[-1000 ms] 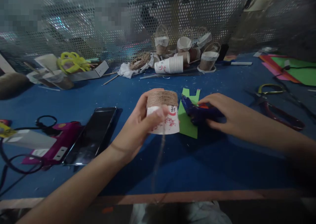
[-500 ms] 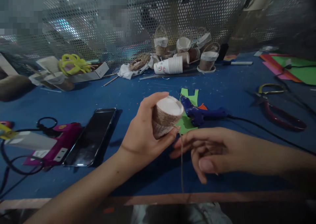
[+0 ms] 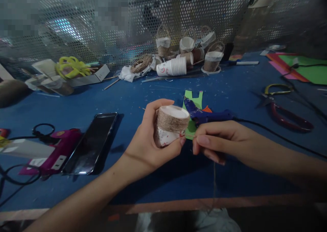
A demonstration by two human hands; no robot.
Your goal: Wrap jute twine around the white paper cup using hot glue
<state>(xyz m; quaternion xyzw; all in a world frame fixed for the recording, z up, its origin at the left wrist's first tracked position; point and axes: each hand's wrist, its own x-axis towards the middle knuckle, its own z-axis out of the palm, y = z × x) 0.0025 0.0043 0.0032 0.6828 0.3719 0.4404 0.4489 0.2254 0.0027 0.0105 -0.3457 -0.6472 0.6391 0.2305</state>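
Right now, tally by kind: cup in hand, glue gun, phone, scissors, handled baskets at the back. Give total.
Twine-wrapped cup in the left hand: 1
Glue gun: 1
Phone: 1
Scissors: 1
Handled baskets: 4
Total: 8

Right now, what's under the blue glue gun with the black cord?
Part of a flat green notched sheet shows beneath the blue glue gun; whatever lies directly under its body is covered.
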